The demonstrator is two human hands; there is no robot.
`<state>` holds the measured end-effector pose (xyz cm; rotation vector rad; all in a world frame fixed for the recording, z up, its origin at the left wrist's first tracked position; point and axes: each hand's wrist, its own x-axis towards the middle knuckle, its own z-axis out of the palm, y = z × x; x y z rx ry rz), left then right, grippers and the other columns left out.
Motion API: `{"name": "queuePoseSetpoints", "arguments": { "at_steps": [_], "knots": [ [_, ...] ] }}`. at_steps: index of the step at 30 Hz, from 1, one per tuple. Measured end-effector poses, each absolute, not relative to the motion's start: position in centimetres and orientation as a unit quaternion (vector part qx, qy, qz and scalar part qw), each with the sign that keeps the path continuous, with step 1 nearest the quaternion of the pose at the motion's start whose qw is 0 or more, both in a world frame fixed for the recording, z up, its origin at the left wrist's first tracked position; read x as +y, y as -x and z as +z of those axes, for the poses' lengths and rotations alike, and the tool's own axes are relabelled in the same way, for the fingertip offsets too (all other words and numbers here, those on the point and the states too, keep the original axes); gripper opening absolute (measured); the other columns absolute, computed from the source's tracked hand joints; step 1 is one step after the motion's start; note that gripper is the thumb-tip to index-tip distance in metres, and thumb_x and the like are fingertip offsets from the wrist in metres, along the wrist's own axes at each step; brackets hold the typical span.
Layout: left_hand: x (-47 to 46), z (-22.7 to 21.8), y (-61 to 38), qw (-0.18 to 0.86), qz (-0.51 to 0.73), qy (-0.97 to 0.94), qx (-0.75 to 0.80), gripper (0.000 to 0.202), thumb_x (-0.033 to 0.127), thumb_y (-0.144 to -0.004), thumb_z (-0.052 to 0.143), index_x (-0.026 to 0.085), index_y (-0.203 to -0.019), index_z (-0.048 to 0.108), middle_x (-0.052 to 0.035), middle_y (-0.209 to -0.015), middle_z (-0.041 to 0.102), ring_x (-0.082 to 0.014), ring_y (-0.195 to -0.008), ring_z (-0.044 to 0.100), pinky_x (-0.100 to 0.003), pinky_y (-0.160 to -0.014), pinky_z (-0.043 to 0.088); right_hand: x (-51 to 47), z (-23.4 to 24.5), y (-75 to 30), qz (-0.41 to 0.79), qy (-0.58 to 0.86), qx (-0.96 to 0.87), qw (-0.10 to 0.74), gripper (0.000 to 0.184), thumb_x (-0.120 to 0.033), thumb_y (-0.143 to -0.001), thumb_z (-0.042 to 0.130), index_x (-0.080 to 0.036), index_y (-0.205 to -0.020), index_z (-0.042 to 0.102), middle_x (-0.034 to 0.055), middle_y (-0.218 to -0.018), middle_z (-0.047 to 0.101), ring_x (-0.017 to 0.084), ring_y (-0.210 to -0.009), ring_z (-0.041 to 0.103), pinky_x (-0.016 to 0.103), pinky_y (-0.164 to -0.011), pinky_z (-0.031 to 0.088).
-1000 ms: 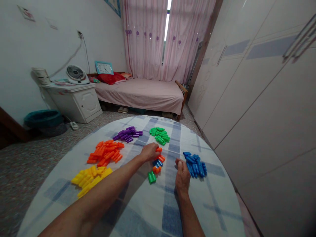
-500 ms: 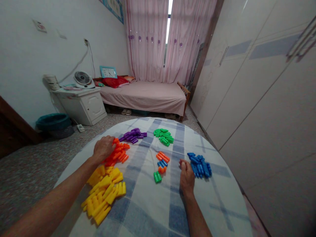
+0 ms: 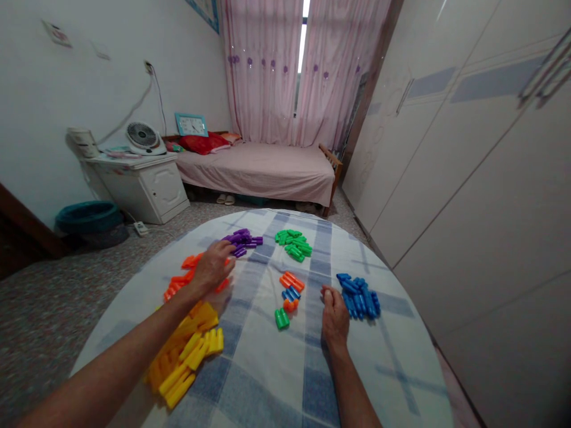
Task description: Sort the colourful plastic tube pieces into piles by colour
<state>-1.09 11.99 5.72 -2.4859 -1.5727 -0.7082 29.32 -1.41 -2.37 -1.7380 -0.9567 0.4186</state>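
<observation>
My left hand (image 3: 213,268) reaches over the orange plastic pieces (image 3: 177,283), covering part of their pile. Its fingers are apart and point at the purple pieces (image 3: 241,239); nothing shows in them. On the cloth, my right hand (image 3: 335,315) rests closed beside the blue pieces (image 3: 360,297), and whatever its curled fingers may hold is hidden. Between the hands lie an orange piece (image 3: 292,281), a blue piece (image 3: 291,293), a smaller orange piece (image 3: 291,305) and a green piece (image 3: 282,319), close together in a row.
Yellow pieces (image 3: 191,351) are heaped under and beside my left forearm. A pile of green pieces (image 3: 294,244) sits near the far edge of the round table (image 3: 267,380), which has a checked cloth. Beyond stand a bed (image 3: 263,169), a cabinet (image 3: 163,187) and a wardrobe (image 3: 446,178).
My left hand has moved right across the orange pile, towards the purple pieces, and its fingers have come apart. My right hand stays by the blue pile. The view has shifted slightly.
</observation>
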Motion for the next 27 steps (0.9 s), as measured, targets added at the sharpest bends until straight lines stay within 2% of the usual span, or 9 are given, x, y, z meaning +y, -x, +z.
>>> {"name": "queuePoseSetpoints", "arguments": {
  "at_steps": [2, 7, 11, 14, 17, 20, 23, 27],
  "knots": [
    [11.5, 5.0, -2.2, 0.018, -0.243, 0.860, -0.448, 0.032, 0.021, -0.082, 0.049, 0.017, -0.111, 0.061, -0.0120, -0.125, 0.056, -0.0241, -0.118, 0.050, -0.040, -0.102, 0.041, -1.4, -2.4, -29.3, 0.171, 0.731, -0.402, 0.524, 0.044, -0.048, -0.087, 0.033, -0.021, -0.103, 0.064, 0.0065, -0.104, 0.066, 0.020, -0.094, 0.061, 0.031, -0.083, 0.043],
    [10.7, 3.0, -9.9, -0.078, -0.147, 0.926, -0.338, 0.040, 0.010, -0.078, 0.052, 0.019, -0.117, 0.059, -0.0115, -0.135, 0.050, -0.0222, -0.124, 0.047, -0.037, -0.103, 0.039, -1.5, -2.5, -29.3, 0.168, 0.731, -0.401, 0.526, 0.044, -0.048, -0.088, 0.034, -0.021, -0.105, 0.064, 0.0070, -0.106, 0.067, 0.020, -0.095, 0.062, 0.030, -0.083, 0.044],
    [11.0, 2.2, -12.9, -0.116, -0.096, 0.938, -0.311, 0.035, 0.013, -0.079, 0.054, 0.023, -0.112, 0.061, -0.0063, -0.120, 0.061, -0.0190, -0.112, 0.054, -0.031, -0.097, 0.042, -1.6, -2.3, -29.2, 0.176, 0.725, -0.408, 0.527, 0.043, -0.047, -0.088, 0.034, -0.021, -0.105, 0.064, 0.0073, -0.108, 0.066, 0.020, -0.097, 0.062, 0.031, -0.085, 0.043],
    [11.0, 2.3, -13.4, -0.112, -0.090, 0.934, -0.326, 0.025, 0.021, -0.079, 0.059, 0.022, -0.103, 0.064, -0.0064, -0.104, 0.065, -0.0198, -0.100, 0.058, -0.029, -0.088, 0.045, -1.6, -2.1, -29.1, 0.177, 0.726, -0.409, 0.524, 0.043, -0.047, -0.087, 0.034, -0.021, -0.105, 0.064, 0.0073, -0.108, 0.066, 0.021, -0.098, 0.061, 0.031, -0.086, 0.042],
    [10.6, 3.0, -12.9, -0.102, -0.094, 0.924, -0.355, 0.024, 0.032, -0.076, 0.064, 0.020, -0.097, 0.066, -0.0075, -0.097, 0.064, -0.0211, -0.093, 0.059, -0.029, -0.081, 0.046, -1.6, -2.1, -29.1, 0.167, 0.730, -0.415, 0.517, 0.043, -0.048, -0.087, 0.034, -0.021, -0.105, 0.064, 0.0075, -0.109, 0.066, 0.021, -0.098, 0.061, 0.031, -0.085, 0.043],
    [10.2, 3.8, -11.2, -0.092, -0.111, 0.912, -0.385, 0.030, 0.035, -0.077, 0.063, 0.019, -0.102, 0.064, -0.0079, -0.099, 0.062, -0.0213, -0.093, 0.058, -0.030, -0.081, 0.046, -1.6, -2.1, -29.2, 0.167, 0.732, -0.419, 0.510, 0.044, -0.048, -0.087, 0.034, -0.021, -0.105, 0.063, 0.0073, -0.109, 0.066, 0.021, -0.097, 0.061, 0.031, -0.084, 0.043],
    [10.0, 4.5, -7.9, -0.076, -0.164, 0.892, -0.415, 0.034, 0.031, -0.079, 0.059, 0.018, -0.111, 0.060, -0.0082, -0.104, 0.061, -0.0211, -0.098, 0.057, -0.032, -0.086, 0.045, -1.6, -2.1, -29.3, 0.167, 0.733, -0.419, 0.509, 0.043, -0.047, -0.086, 0.034, -0.021, -0.104, 0.063, 0.0077, -0.109, 0.066, 0.021, -0.096, 0.061, 0.032, -0.084, 0.042],
    [10.2, 5.6, -1.4, -0.018, -0.239, 0.837, -0.492, 0.035, 0.031, -0.081, 0.054, 0.018, -0.113, 0.058, -0.0080, -0.109, 0.061, -0.0211, -0.102, 0.056, -0.033, -0.091, 0.044, -1.6, -2.0, -29.3, 0.159, 0.737, -0.422, 0.503, 0.043, -0.046, -0.086, 0.035, -0.021, -0.104, 0.064, 0.0073, -0.109, 0.066, 0.022, -0.097, 0.061, 0.032, -0.084, 0.042]
  ]
}}
